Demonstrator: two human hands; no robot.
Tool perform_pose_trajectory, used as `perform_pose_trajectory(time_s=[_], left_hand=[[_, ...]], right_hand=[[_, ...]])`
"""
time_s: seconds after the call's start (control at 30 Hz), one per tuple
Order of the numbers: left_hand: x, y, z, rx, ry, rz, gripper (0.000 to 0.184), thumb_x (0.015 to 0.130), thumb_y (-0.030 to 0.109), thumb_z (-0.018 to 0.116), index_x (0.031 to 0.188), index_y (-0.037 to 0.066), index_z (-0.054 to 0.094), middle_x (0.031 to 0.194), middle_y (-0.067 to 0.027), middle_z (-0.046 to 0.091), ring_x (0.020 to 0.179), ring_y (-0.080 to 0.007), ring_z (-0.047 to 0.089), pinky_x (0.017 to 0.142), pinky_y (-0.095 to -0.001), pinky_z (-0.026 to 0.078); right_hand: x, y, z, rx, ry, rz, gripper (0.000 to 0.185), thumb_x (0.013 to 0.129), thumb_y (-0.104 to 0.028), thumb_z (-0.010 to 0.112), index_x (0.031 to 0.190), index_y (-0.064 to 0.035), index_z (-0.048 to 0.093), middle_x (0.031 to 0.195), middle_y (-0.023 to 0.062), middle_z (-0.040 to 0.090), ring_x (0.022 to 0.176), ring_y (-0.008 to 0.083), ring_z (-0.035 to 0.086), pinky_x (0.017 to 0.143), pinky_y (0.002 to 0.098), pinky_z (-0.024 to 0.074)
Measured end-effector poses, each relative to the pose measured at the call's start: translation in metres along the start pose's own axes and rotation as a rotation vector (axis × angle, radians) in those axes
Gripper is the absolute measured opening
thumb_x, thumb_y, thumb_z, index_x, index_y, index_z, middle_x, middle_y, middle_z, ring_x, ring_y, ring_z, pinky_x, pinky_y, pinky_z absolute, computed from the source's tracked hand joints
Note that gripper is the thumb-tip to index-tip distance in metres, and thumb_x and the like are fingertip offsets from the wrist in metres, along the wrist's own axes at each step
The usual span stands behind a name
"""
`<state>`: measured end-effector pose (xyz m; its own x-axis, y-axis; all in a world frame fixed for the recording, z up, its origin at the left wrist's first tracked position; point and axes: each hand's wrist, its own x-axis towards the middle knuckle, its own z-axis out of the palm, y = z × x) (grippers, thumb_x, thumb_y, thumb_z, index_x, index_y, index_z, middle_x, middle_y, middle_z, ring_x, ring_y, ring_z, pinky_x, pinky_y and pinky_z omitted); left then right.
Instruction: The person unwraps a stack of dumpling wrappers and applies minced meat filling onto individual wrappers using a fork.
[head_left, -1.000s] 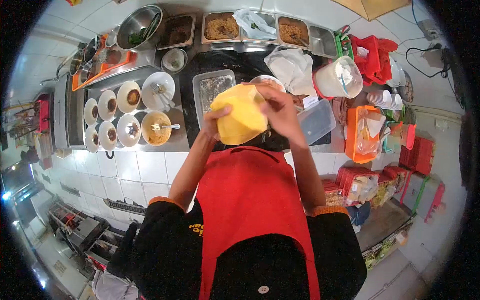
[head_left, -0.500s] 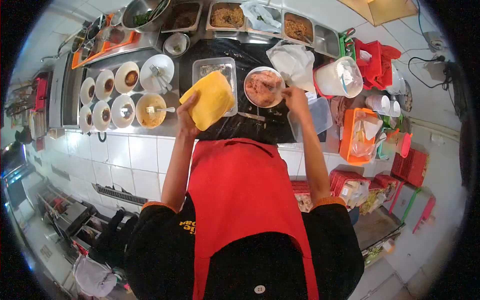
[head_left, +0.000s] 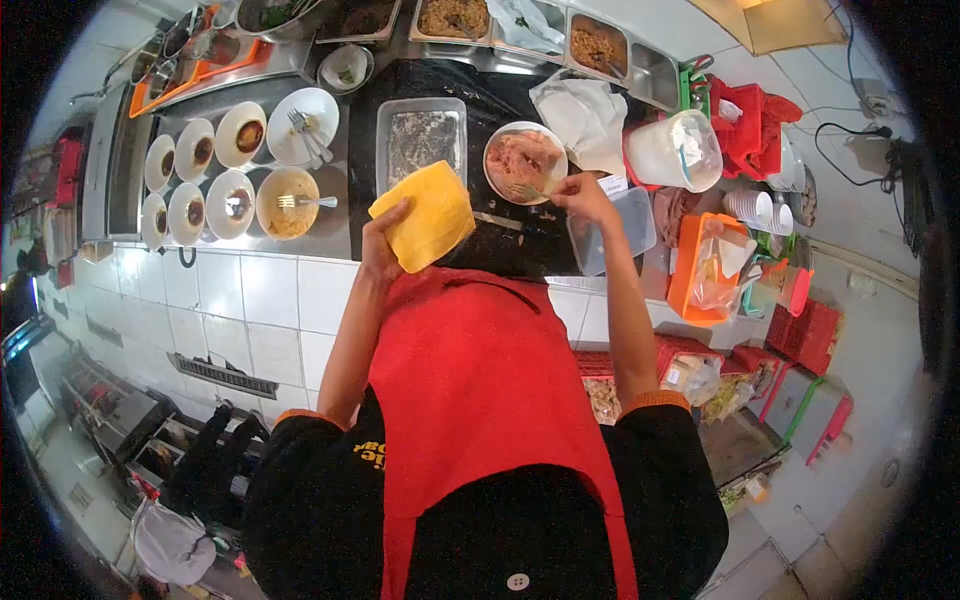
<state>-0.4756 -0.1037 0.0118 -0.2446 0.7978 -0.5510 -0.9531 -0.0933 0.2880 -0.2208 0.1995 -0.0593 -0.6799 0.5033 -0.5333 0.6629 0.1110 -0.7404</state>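
My left hand (head_left: 380, 240) grips a thick stack of square yellow dough wrappers (head_left: 428, 218), held tilted in front of the apron. In my right hand (head_left: 588, 198) is a fork (head_left: 528, 191), its tines down at the near side of the filling. That filling is pinkish raw minced meat (head_left: 520, 160), heaped in a white bowl (head_left: 493, 183) on the black work surface (head_left: 505, 250). Behind the wrappers lies a clear plastic tray (head_left: 425, 135) dusted with white flour. A knife (head_left: 498, 220) rests just below the bowl.
Left of the tray stand several white bowls (head_left: 240, 135) with dark sauce and a plate (head_left: 295, 105) with forks. Metal food pans (head_left: 452, 38) line the back. To the right are a white plastic sheet (head_left: 590, 120), a clear lid (head_left: 620, 235), a white tub (head_left: 680, 155) and an orange basket (head_left: 690, 290).
My left hand has lowered the wrapper stack a little, uncovering more of the floured tray. The fork in my right hand has moved to the near side of the meat. The whole view has shifted slightly.
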Motion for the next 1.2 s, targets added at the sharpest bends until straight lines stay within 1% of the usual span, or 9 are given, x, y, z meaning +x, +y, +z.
perform_pose_trajectory(time_s=[0.2, 0.4, 0.47, 0.67, 0.8, 0.97, 1.0, 1.07, 1.2], left_hand=[[0.003, 0.0, 0.007, 0.033, 0.002, -0.006, 0.044, 0.092, 0.02, 0.06, 0.129, -0.001, 0.051, 0.126, -0.0173, 0.061, 0.113, -0.0317, 0.062, 0.098, -0.0452, 0.051], [0.006, 0.002, 0.001, 0.009, -0.034, -0.008, 0.044, 0.092, 0.02, 0.061, 0.129, -0.001, 0.051, 0.126, -0.0174, 0.061, 0.113, -0.0317, 0.062, 0.098, -0.0456, 0.051], [0.004, 0.005, 0.002, 0.012, -0.029, 0.005, 0.044, 0.092, 0.02, 0.061, 0.129, -0.001, 0.052, 0.126, -0.0174, 0.061, 0.113, -0.0318, 0.062, 0.098, -0.0456, 0.051], [0.007, 0.006, 0.0, 0.029, -0.029, 0.006, 0.045, 0.092, 0.021, 0.062, 0.13, -0.001, 0.052, 0.126, -0.0173, 0.061, 0.113, -0.0317, 0.062, 0.098, -0.0458, 0.05], [0.008, 0.006, 0.003, 0.05, -0.022, -0.011, 0.045, 0.092, 0.021, 0.062, 0.13, -0.001, 0.052, 0.126, -0.017, 0.061, 0.114, -0.0318, 0.061, 0.098, -0.0461, 0.05], [0.013, 0.008, -0.001, 0.038, -0.007, -0.001, 0.044, 0.092, 0.02, 0.062, 0.13, -0.001, 0.052, 0.126, -0.0171, 0.061, 0.114, -0.0321, 0.061, 0.099, -0.0465, 0.049], [0.014, 0.008, 0.0, 0.034, -0.015, 0.005, 0.044, 0.092, 0.02, 0.061, 0.129, -0.001, 0.052, 0.126, -0.0171, 0.061, 0.115, -0.0321, 0.061, 0.099, -0.0466, 0.049], [0.017, 0.01, 0.0, 0.029, -0.022, -0.018, 0.043, 0.092, 0.02, 0.061, 0.129, -0.001, 0.052, 0.126, -0.0171, 0.061, 0.115, -0.0322, 0.061, 0.099, -0.0467, 0.049], [0.026, 0.011, 0.001, 0.045, 0.007, -0.021, 0.043, 0.092, 0.02, 0.061, 0.129, -0.001, 0.052, 0.126, -0.0172, 0.061, 0.114, -0.0325, 0.061, 0.099, -0.047, 0.049]], right_hand=[[0.015, 0.001, 0.013, -0.045, 0.178, 0.151, 0.008, 0.073, -0.008, 0.076, 0.077, -0.0028, 0.071, 0.065, 0.0012, 0.064, 0.05, 0.009, 0.054, 0.046, 0.0256, 0.0418], [-0.023, -0.05, -0.001, -0.31, 0.275, -0.141, 0.011, 0.073, -0.005, 0.07, 0.083, -0.0018, 0.074, 0.072, 0.0122, 0.07, 0.065, 0.0231, 0.068, 0.06, 0.0354, 0.0512], [-0.043, -0.079, -0.006, -0.657, 0.417, -0.192, 0.019, 0.067, -0.008, 0.07, 0.085, -0.0078, 0.075, 0.083, 0.0163, 0.07, 0.081, 0.033, 0.068, 0.074, 0.0418, 0.0533], [-0.043, -0.085, -0.011, -0.625, 0.346, -0.072, 0.023, 0.067, -0.006, 0.069, 0.089, -0.005, 0.075, 0.087, 0.0169, 0.071, 0.084, 0.0353, 0.068, 0.077, 0.0434, 0.0534], [-0.027, -0.049, -0.003, -0.513, 0.26, -0.068, 0.027, 0.068, -0.006, 0.069, 0.094, -0.0033, 0.075, 0.089, 0.0174, 0.072, 0.078, 0.0341, 0.069, 0.076, 0.0398, 0.0543], [-0.038, -0.024, -0.006, 0.272, 0.191, -0.107, 0.024, 0.074, -0.005, 0.067, 0.096, -0.0017, 0.075, 0.085, 0.017, 0.072, 0.071, 0.026, 0.069, 0.071, 0.0316, 0.0534], [-0.04, -0.033, -0.008, 0.275, 0.194, -0.105, 0.024, 0.074, -0.005, 0.067, 0.096, -0.0017, 0.075, 0.085, 0.017, 0.072, 0.071, 0.026, 0.069, 0.071, 0.0316, 0.0534], [-0.046, -0.053, -0.005, -0.349, 0.344, -0.117, 0.023, 0.075, -0.004, 0.067, 0.096, -0.0011, 0.075, 0.083, 0.0179, 0.072, 0.071, 0.0207, 0.069, 0.07, 0.0304, 0.0527], [-0.038, -0.048, 0.006, -0.316, 0.396, -0.193, 0.023, 0.075, -0.005, 0.067, 0.095, -0.0018, 0.075, 0.082, 0.0163, 0.072, 0.07, 0.0207, 0.068, 0.068, 0.0314, 0.0524]])
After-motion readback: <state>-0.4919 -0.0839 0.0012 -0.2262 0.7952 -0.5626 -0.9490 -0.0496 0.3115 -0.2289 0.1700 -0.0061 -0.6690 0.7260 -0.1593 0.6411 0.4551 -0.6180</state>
